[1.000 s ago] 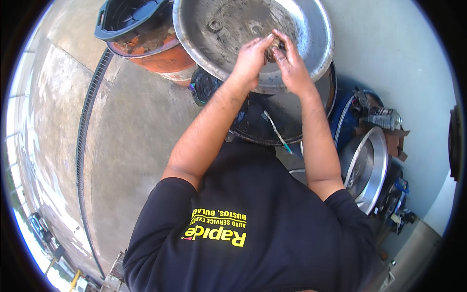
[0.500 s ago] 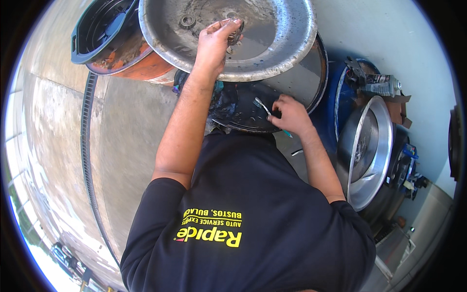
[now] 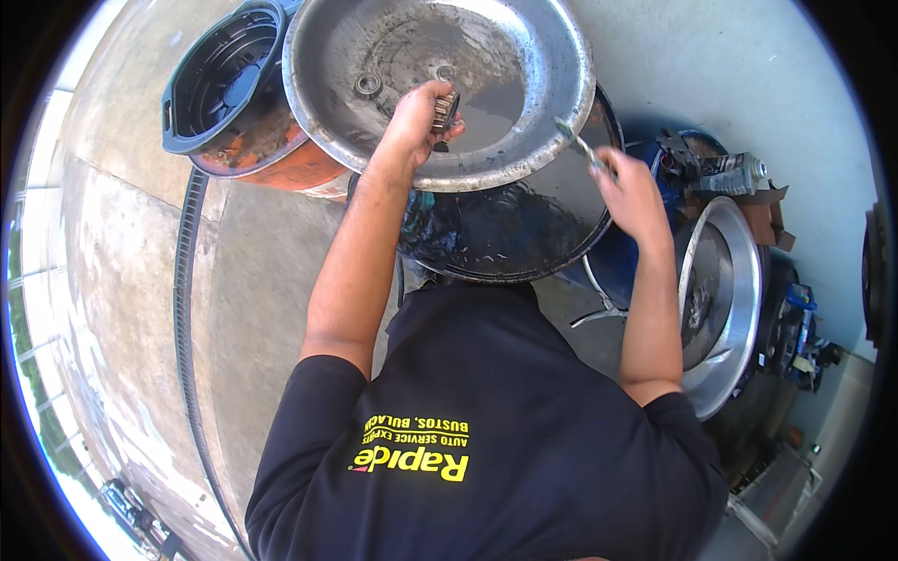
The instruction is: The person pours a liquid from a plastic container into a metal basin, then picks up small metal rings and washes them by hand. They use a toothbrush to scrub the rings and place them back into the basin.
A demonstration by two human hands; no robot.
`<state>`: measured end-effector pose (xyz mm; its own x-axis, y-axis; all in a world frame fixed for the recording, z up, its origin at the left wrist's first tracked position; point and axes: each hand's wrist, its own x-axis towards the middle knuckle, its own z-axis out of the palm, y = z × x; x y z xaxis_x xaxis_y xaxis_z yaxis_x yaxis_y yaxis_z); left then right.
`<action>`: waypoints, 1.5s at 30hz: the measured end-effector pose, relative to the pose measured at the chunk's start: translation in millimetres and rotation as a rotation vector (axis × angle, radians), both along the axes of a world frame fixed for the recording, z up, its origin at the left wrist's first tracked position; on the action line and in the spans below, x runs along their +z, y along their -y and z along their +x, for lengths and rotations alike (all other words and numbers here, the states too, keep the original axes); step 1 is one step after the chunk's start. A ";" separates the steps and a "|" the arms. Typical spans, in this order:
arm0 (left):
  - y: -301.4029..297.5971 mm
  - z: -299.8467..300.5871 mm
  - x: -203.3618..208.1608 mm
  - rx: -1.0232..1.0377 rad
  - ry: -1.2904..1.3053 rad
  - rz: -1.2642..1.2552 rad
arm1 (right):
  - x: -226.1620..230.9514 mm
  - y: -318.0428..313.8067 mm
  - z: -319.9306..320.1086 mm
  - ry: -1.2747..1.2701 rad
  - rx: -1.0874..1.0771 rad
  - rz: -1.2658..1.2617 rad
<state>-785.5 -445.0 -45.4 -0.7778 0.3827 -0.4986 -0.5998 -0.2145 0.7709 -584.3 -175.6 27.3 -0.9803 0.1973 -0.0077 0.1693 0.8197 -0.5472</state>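
Note:
My left hand (image 3: 416, 123) is closed around a greasy roller bearing (image 3: 444, 112), holding it above the near part of a wide metal basin (image 3: 323, 122); its rollers show between my fingers. My right hand (image 3: 636, 194) grips a toothbrush (image 3: 580, 143) by its handle, and the dark bristle head reaches over the basin's right rim. Inside the basin lie a ring-shaped bearing part (image 3: 369, 85) at the left and another ring (image 3: 445, 72) near the middle, in dark, dirty liquid.
Under the basin stands a dark drum (image 3: 514, 243) with a crumpled dark plastic bag (image 3: 428, 224) on its top. A black drain pan (image 3: 224, 89) sits on an orange drum (image 3: 271, 164) at left. To the right are a second metal basin (image 3: 734, 318) and a spray can (image 3: 730, 178).
My right hand has picked the toothbrush up off the drum top and moved it up and right to the basin rim. My left hand still holds the bearing, now turned to show its rollers.

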 end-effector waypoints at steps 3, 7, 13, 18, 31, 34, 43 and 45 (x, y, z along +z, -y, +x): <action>-3.0 -1.2 0.6 0.031 0.045 0.083 | -11.1 6.8 -65.7 0.030 0.107 0.490; -8.4 -5.5 -0.2 0.141 0.076 0.094 | -46.8 32.6 -159.2 0.283 0.234 0.758; -4.2 -8.3 -2.6 0.205 0.082 0.125 | -42.1 73.1 -147.0 0.517 0.291 0.456; -12.0 -7.9 5.5 0.313 0.121 0.156 | -32.6 59.2 -125.4 0.185 0.120 -0.036; -39.4 -6.0 -5.9 0.354 0.094 0.176 | -53.3 95.6 -106.4 -0.225 0.195 0.096; -42.1 -4.3 3.7 0.355 0.093 0.166 | -49.8 84.8 -107.2 -0.178 0.099 0.061; -41.9 -14.2 2.4 0.389 0.036 0.144 | -37.7 108.6 -100.5 -0.181 0.163 0.194; -36.7 -13.6 7.2 0.429 0.057 0.153 | -43.7 106.3 -97.9 -0.232 0.170 0.130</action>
